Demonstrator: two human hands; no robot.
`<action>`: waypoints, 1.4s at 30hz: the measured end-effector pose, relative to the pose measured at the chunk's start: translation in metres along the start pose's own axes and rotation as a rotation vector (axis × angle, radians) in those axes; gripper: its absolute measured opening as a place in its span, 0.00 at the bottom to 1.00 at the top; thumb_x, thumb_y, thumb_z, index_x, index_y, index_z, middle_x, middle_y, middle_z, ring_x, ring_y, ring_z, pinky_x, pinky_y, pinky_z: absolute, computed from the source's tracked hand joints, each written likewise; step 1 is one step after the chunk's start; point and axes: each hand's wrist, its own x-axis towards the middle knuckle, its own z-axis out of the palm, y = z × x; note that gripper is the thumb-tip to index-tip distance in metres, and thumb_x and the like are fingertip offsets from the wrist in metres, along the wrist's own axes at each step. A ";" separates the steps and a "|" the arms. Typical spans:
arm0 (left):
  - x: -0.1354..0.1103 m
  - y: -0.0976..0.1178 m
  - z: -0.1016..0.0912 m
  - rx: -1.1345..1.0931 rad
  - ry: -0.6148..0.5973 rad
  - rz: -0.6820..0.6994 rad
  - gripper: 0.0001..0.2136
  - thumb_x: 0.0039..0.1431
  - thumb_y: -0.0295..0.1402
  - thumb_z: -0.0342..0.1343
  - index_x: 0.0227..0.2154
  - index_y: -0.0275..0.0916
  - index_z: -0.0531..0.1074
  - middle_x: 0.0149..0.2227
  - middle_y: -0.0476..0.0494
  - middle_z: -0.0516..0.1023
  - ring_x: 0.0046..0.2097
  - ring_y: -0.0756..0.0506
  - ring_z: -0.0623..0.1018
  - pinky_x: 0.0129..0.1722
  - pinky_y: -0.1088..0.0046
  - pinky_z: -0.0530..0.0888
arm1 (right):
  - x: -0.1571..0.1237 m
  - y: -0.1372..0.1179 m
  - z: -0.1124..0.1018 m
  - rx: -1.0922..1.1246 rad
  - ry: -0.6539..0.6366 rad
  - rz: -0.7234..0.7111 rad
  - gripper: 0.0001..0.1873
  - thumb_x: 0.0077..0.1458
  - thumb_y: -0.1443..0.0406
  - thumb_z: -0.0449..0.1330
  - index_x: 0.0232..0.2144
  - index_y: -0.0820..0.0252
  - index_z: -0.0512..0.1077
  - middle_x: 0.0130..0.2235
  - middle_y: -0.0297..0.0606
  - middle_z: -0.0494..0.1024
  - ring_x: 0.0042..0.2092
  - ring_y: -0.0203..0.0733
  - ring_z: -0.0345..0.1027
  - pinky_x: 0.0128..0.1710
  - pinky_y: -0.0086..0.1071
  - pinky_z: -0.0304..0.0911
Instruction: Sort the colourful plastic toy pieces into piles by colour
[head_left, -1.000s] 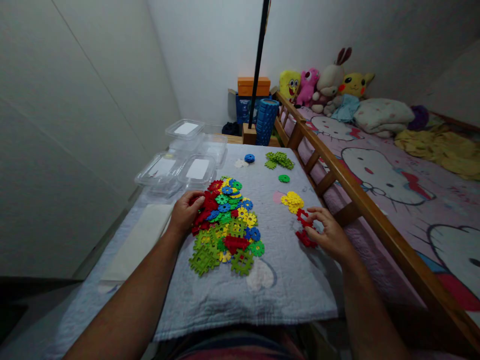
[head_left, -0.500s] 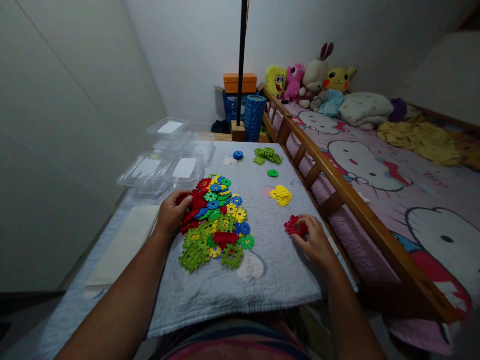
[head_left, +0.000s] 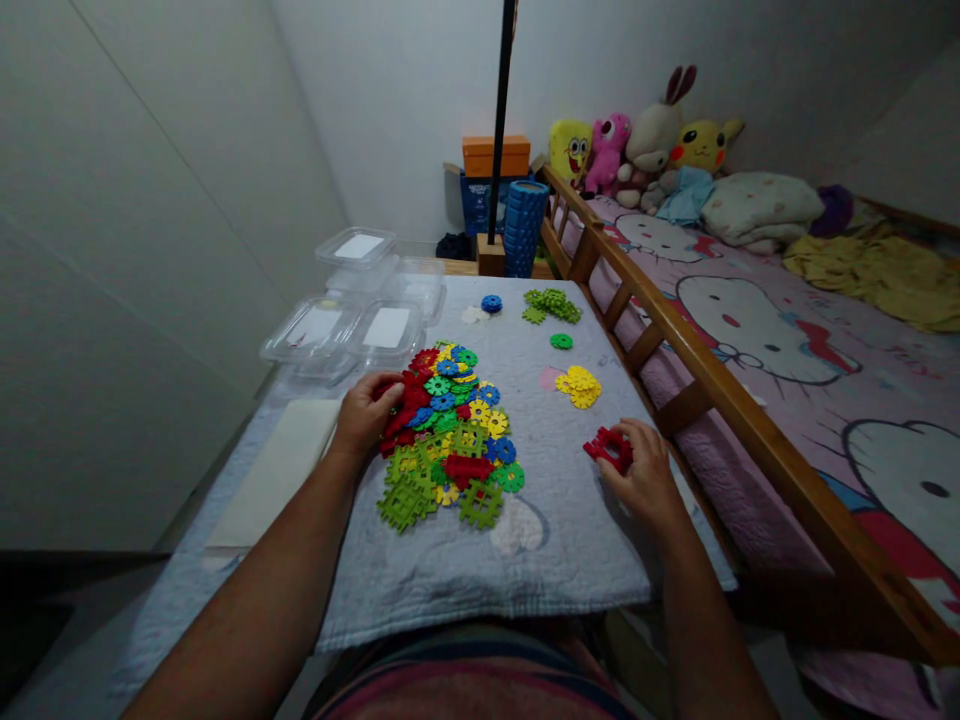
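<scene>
A heap of plastic building pieces covers the left middle of the cloth-covered table, with flower-shaped discs (head_left: pixel 497 424) in yellow, blue and green, and square interlocking pieces (head_left: pixel 406 500) in green and red. At the heap's left edge, my left hand (head_left: pixel 367 408) has its thumb and fingers closed around red square pieces (head_left: pixel 412 392); its fingertips are partly hidden. Over on the right, my right hand (head_left: pixel 639 468) grips red square pieces (head_left: pixel 610 448) between thumb and fingers, at the table surface or just above it.
Sorted piles lie toward the back right: yellow discs (head_left: pixel 581 387), a green disc (head_left: pixel 561 341), green square pieces (head_left: pixel 553 304) and blue discs (head_left: pixel 491 303). Clear lidded boxes (head_left: pixel 311 330) and a pale flat sheet (head_left: pixel 277 470) are left. A wooden bed rail (head_left: pixel 682 340) borders the right.
The view has shifted slightly, moving the scene right. The red pieces in my right hand now look tilted, with an opening showing through. My left hand stays at the red part of the heap.
</scene>
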 end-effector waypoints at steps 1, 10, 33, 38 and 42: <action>0.000 -0.001 0.000 0.004 0.004 0.000 0.19 0.51 0.46 0.60 0.40 0.38 0.78 0.39 0.44 0.82 0.40 0.43 0.79 0.43 0.67 0.76 | 0.003 -0.010 0.000 0.010 0.008 -0.022 0.17 0.52 0.62 0.62 0.46 0.57 0.69 0.53 0.50 0.72 0.55 0.58 0.65 0.57 0.53 0.60; 0.002 -0.004 0.000 0.071 0.039 0.065 0.17 0.52 0.44 0.58 0.39 0.38 0.78 0.44 0.42 0.80 0.47 0.40 0.78 0.52 0.62 0.74 | 0.007 -0.132 0.034 0.295 -0.478 -0.335 0.11 0.56 0.67 0.64 0.42 0.58 0.70 0.45 0.43 0.73 0.50 0.48 0.65 0.52 0.43 0.65; 0.001 -0.005 0.000 0.092 0.040 0.079 0.15 0.52 0.44 0.58 0.38 0.40 0.78 0.44 0.43 0.80 0.47 0.40 0.78 0.52 0.62 0.74 | 0.008 -0.113 0.034 0.567 -0.363 -0.019 0.04 0.58 0.67 0.58 0.32 0.57 0.73 0.33 0.34 0.75 0.34 0.38 0.68 0.34 0.31 0.61; 0.003 -0.010 -0.001 0.083 0.013 0.063 0.17 0.52 0.45 0.59 0.40 0.40 0.78 0.42 0.43 0.81 0.45 0.40 0.79 0.49 0.63 0.75 | -0.003 -0.076 0.015 0.247 -0.113 -0.082 0.03 0.56 0.68 0.57 0.30 0.56 0.70 0.35 0.38 0.75 0.41 0.45 0.68 0.43 0.38 0.62; 0.002 -0.010 -0.001 0.051 0.012 0.039 0.17 0.52 0.45 0.60 0.40 0.40 0.78 0.40 0.43 0.81 0.44 0.41 0.79 0.47 0.64 0.76 | -0.025 -0.054 0.010 -0.056 0.032 -0.046 0.03 0.55 0.69 0.58 0.32 0.56 0.71 0.43 0.43 0.75 0.50 0.52 0.64 0.52 0.48 0.58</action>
